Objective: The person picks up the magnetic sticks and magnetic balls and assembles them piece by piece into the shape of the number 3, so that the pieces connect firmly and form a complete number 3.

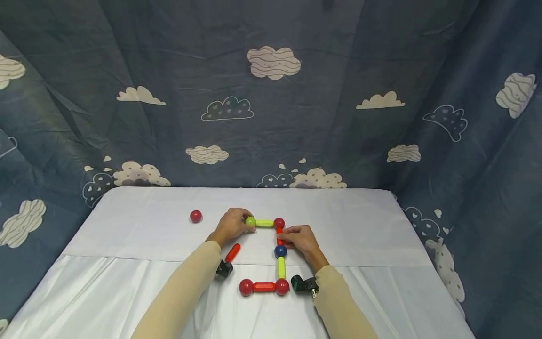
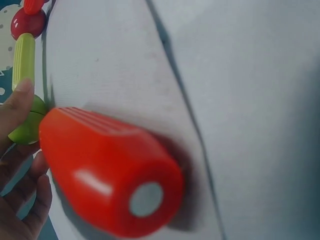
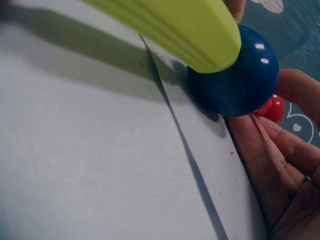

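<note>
A chain of toy building rods and balls lies on the white cloth. My left hand (image 1: 232, 224) holds the green ball (image 1: 250, 222) at its far left end, with the thumb by the joint to a yellow-green rod (image 2: 24, 57). That rod leads to a red ball (image 1: 279, 223). Below it, my right hand (image 1: 301, 239) pinches the red rod (image 1: 279, 237) running down to the blue ball (image 3: 235, 75). Another yellow-green rod (image 1: 281, 268) joins blue to a near red ball (image 1: 282, 286). From there a red rod (image 1: 264, 287) reaches one more red ball (image 1: 246, 287).
One loose red rod (image 1: 233, 253) lies by my left wrist and looms large in the left wrist view. A separate red ball (image 1: 195, 216) sits farther back on the left. Behind the table (image 1: 360, 226) hangs a dark curtain (image 1: 313, 127) with cloud prints.
</note>
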### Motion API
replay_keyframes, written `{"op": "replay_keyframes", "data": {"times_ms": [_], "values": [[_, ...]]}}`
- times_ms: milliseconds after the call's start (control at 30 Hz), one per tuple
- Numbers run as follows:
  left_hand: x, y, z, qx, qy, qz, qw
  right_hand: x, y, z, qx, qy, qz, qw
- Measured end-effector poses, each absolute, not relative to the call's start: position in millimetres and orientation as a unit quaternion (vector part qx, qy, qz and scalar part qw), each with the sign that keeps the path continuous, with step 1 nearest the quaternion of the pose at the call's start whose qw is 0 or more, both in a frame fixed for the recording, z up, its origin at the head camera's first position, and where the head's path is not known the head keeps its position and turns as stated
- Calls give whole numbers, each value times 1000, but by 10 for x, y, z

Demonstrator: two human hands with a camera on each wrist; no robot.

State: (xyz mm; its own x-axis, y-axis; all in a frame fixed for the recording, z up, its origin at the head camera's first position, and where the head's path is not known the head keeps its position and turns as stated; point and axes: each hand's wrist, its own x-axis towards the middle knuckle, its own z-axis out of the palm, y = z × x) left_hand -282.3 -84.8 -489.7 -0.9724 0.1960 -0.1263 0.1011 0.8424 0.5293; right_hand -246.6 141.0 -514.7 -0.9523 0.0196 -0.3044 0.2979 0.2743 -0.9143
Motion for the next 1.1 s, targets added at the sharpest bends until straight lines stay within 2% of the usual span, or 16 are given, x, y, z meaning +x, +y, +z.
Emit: {"op": "replay_keyframes", "data": {"times_ms": [600,1100], "values": [[-2774,-998,-4874,68,952,271,124,-2459,1409,-5146,104,793,-590,114],[-2309,-1393,-4899,75,933,334,110,-2473,1399,-5161,102,794,-589,110]]}}
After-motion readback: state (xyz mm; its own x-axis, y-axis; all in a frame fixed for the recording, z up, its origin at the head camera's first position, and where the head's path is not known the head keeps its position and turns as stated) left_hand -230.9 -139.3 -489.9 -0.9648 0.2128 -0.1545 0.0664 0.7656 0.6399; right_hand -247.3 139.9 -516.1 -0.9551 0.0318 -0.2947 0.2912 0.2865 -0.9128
